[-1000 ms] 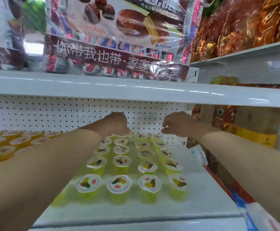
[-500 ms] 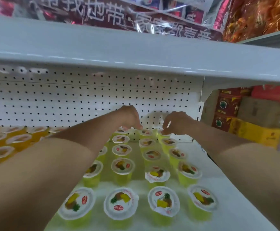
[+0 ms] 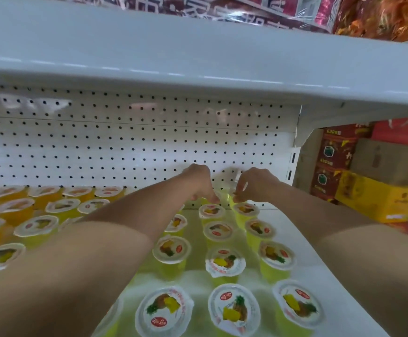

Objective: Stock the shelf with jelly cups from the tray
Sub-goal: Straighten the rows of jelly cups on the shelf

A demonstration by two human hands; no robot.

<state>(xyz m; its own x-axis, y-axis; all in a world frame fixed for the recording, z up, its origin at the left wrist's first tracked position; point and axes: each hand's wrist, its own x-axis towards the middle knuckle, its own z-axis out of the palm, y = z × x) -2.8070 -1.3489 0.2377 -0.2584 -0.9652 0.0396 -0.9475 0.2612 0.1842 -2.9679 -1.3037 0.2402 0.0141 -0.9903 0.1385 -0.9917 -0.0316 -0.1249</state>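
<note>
- Your right hand (image 3: 254, 184) pinches the rim of a rear jelly cup (image 3: 231, 199); your left hand (image 3: 199, 183) curls down beside it, grip unclear
- Other jelly cups (image 3: 225, 262): yellow-green, white fruit-printed lids, in rows on the white shelf (image 3: 319, 263)
- Pegboard (image 3: 125, 142) behind; cartons (image 3: 378, 198) to the right

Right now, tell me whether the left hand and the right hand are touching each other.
Apart. The head view shows the left hand and the right hand with a strip of pegboard plainly visible between their fingertips.
</note>
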